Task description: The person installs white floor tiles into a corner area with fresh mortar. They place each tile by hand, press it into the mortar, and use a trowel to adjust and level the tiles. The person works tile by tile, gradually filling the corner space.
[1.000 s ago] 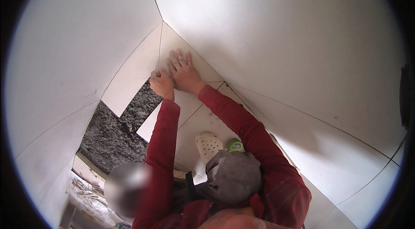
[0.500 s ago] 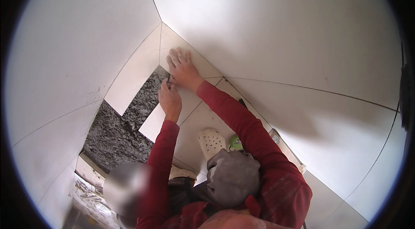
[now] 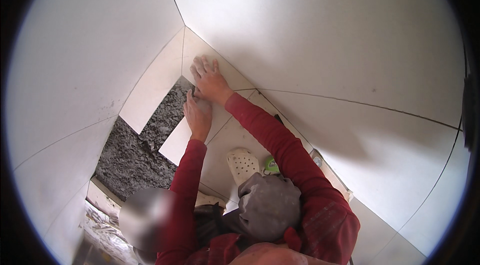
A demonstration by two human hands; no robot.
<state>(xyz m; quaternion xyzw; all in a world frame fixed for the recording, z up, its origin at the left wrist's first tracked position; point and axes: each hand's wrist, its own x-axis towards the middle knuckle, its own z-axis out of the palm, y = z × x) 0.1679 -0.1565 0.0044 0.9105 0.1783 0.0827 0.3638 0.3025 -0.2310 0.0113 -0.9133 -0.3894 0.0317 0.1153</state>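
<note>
Press evenly with right hand [image 3: 210,85], spread on tile [image 3: 231,78]; guide its edge by mortar [image 3: 135,160] with left hand [image 3: 198,116], curled; cannot tell if pinching.

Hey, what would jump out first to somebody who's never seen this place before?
Probably the dark, rough mortar-like patch, bare among pale floor tiles left of centre. Next, two hands near the corner: the right hand spread over a tile, the left hand just below it in the picture. Then the bright green object beside a cream clog, lower down.
</note>
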